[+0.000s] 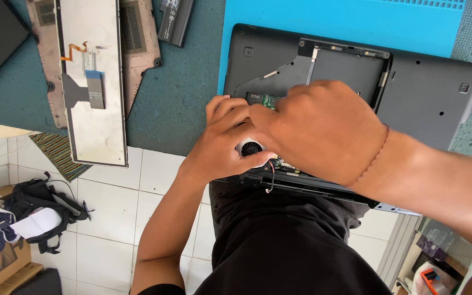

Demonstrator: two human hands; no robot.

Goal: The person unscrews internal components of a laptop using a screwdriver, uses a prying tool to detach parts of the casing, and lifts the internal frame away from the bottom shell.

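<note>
Fingers (pixel 230 112) of our left hand (pixel 222 145) curl downward around the small round cooling fan (pixel 251 148), thumb on the near side, fingertips on the far side; we read it as a loose hold on the fan's housing, though how firmly it closes we cannot tell. Our right hand (pixel 323 128) lies across and above the left, knuckles up, fingers bent into the opened bay; what they pinch, if anything, is hidden under the hand.

Position of fan: near edge of the upturned black laptop base (pixel 427 95), directly beneath both hands, slightly nearer the left. A thin red-and-black wire (pixel 271 177) runs off the fan toward us, over the laptop's near edge.

Long axis of the laptop runs left to right across our view; it rests partly on a blue work mat (pixel 301 16) on the green table covering (pixel 187 82).

Contents of the open bay: a green circuit board (pixel 269 99) showing just beyond the fingers.

Well off to the left: a detached keyboard (pixel 96 82), face down, ribbon cable visible.
</note>
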